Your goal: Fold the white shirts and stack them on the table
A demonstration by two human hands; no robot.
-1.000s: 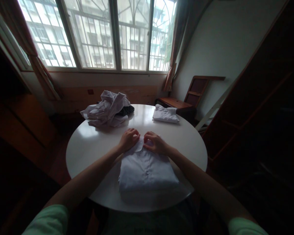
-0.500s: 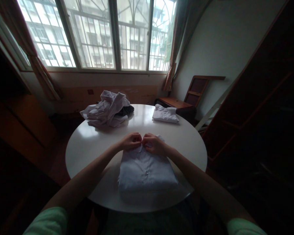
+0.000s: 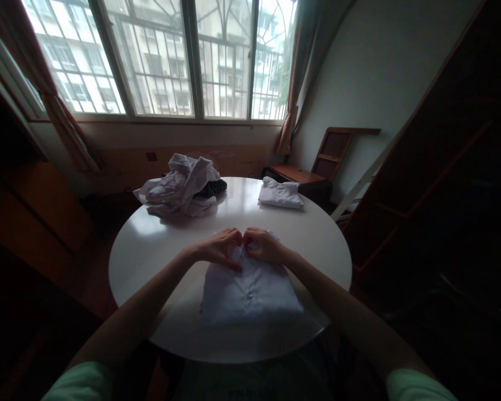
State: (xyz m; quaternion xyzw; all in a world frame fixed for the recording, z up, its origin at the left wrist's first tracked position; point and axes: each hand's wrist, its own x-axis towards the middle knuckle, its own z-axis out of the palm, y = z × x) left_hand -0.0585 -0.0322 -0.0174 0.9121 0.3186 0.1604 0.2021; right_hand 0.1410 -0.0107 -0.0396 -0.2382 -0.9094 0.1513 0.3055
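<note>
A white button-up shirt (image 3: 253,301), folded into a flat rectangle, lies in front of me with its collar end pointing away. My right hand (image 3: 261,245) pinches the collar close to its middle, fingers curled in against the thumb. Touching the collar from the other side is my left hand (image 3: 221,248). Its thumb is spread from the fingers and rests lower on the shirt, while the fingertips meet those of the right hand. Part of the collar is hidden under both hands.
The shirt lies on a round white table (image 3: 150,289). A rumpled heap of white clothes (image 3: 181,186), with a dark striped piece (image 3: 212,188), sits at the back left. Another folded white shirt (image 3: 280,194) lies at the back right. Beyond stands a wooden chair (image 3: 334,147).
My left thumb has opened away from the fingers and come down toward me over the shirt. The right hand keeps its pinch at the collar, nearly unmoved.
</note>
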